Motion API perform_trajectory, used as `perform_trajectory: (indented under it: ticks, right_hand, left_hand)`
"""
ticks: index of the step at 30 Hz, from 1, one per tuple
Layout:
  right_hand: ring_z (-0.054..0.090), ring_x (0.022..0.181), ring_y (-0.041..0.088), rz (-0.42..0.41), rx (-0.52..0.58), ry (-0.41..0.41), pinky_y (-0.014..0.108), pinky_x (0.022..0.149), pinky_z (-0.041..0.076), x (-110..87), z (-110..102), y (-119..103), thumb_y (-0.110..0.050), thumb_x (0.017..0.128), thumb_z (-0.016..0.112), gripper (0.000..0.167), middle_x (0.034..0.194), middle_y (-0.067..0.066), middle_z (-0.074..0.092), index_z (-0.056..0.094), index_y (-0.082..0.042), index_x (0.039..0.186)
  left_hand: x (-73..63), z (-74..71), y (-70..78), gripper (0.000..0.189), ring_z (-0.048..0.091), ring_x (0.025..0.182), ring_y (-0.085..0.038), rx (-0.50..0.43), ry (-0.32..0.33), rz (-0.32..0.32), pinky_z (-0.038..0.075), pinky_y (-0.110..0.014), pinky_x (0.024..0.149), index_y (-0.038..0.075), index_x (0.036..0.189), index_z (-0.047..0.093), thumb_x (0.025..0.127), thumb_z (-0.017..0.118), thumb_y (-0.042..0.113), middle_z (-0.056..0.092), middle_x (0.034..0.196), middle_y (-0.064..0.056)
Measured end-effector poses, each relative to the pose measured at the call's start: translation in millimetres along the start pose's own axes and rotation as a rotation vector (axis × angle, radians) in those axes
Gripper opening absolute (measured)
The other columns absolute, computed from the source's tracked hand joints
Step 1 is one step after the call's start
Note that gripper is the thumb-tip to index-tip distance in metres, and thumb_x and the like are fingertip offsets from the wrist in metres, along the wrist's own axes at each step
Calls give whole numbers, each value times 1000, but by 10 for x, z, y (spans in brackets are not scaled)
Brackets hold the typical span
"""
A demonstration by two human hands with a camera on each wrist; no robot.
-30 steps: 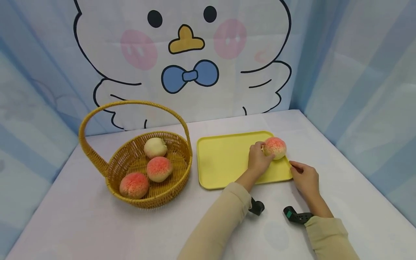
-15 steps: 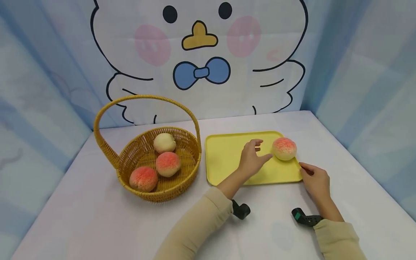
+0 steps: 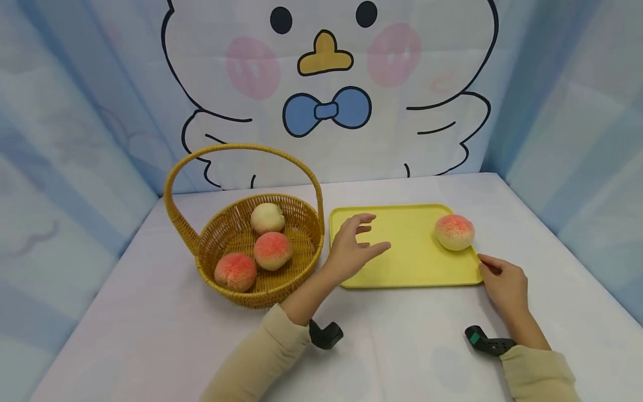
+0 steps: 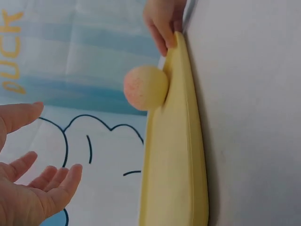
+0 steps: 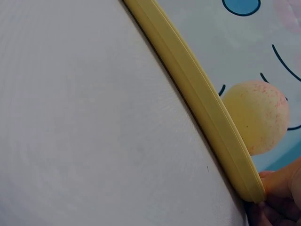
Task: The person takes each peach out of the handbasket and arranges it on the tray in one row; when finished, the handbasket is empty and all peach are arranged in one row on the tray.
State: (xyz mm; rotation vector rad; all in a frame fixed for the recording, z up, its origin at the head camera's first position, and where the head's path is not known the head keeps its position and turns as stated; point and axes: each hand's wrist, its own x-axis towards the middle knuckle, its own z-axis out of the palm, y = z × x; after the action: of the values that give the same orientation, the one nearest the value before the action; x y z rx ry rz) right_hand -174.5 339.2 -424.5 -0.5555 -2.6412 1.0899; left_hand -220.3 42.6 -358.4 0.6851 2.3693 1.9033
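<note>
A peach (image 3: 454,232) with a pink top rests at the right end of the yellow tray (image 3: 402,251). My left hand (image 3: 348,254) hovers over the tray's left end, fingers and thumb spread apart with nothing between them; the left wrist view shows a gap between this hand (image 4: 33,197) and the peach (image 4: 145,88). At the tray's near right corner, my right hand (image 3: 506,286) pinches the edge. The right wrist view shows its thumb over the rim (image 5: 254,186) and fingers lower down.
Left of the tray stands a wicker basket (image 3: 213,240) with a tall arched handle (image 3: 241,146). Inside are two pinkish peaches (image 3: 273,251) and a pale cream one (image 3: 267,218). A printed cloth backdrop (image 3: 382,151) rises behind the table.
My left hand has let go of the peach and moved left, away from it. The right hand stays at the tray corner. The whole head view has shifted, moving the scene rightward.
</note>
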Motion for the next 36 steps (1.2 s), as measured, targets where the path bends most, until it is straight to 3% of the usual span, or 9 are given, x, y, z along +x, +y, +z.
perform_trajectory:
  ticks: [3, 6, 11, 15, 19, 26, 31, 36]
  right_hand:
    - [50, 102, 32, -6, -6, 0, 18, 64, 38, 4, -9, 7, -12, 94, 47, 35, 117, 26, 54, 54, 7, 123]
    - [49, 103, 32, -6, -11, -7, 17, 64, 38, 6, -13, 16, -12, 94, 47, 36, 118, 26, 54, 53, 7, 123]
    - [49, 104, 33, 1, -18, -12, 17, 64, 37, 4, -28, 22, -14, 94, 46, 37, 120, 26, 53, 52, 6, 125]
    - [48, 105, 34, -3, -16, -12, 24, 68, 40, 7, -41, 28, -15, 94, 46, 38, 119, 28, 53, 52, 7, 124]
    - [47, 106, 36, -9, -23, -18, 33, 73, 41, 10, -26, 28, -15, 94, 46, 38, 119, 28, 53, 52, 7, 124]
    - [46, 108, 39, -2, -18, -19, 46, 80, 41, 20, 9, 45, -15, 95, 45, 39, 120, 29, 51, 51, 8, 125]
    - [47, 107, 38, 9, -26, -26, 42, 77, 41, 11, 13, 53, -16, 95, 45, 39, 120, 29, 51, 51, 8, 125]
    - [47, 105, 37, 23, -28, -27, 28, 69, 41, 23, 22, 55, -17, 95, 45, 39, 121, 28, 51, 50, 7, 126]
  left_hand:
    - [-66, -167, -15, 56, 48, 115, -25, 6, 14, 48, 48, -35, 84, 7, 127, 48, 79, 74, 17, 44, 128, -8]
    - [-143, -337, 22, 57, 49, 113, -21, 11, 12, 43, 49, -31, 82, 8, 127, 48, 77, 75, 14, 44, 128, -9]
    - [-271, -593, 113, 56, 48, 114, -22, 46, -34, 61, 48, -33, 83, 9, 127, 47, 78, 74, 13, 43, 128, -8]
    - [-358, -759, 137, 55, 47, 115, -25, 93, -58, 85, 47, -38, 84, 8, 127, 47, 80, 73, 13, 43, 126, -9]
    - [-443, -927, 146, 58, 43, 117, -23, 140, -17, 51, 47, -40, 86, 7, 129, 44, 80, 73, 13, 40, 129, -8]
    - [-481, -1179, 172, 70, 42, 118, -25, 357, 81, 35, 45, -40, 86, 11, 134, 39, 76, 76, 20, 39, 134, -8]
    - [-495, -1330, 151, 79, 39, 122, -29, 359, 93, -7, 42, -44, 91, 12, 137, 34, 73, 79, 22, 30, 139, -10]
    - [-496, -1545, 51, 86, 29, 127, -31, 345, 101, -68, 38, -49, 94, 12, 141, 27, 73, 79, 24, 25, 140, -12]
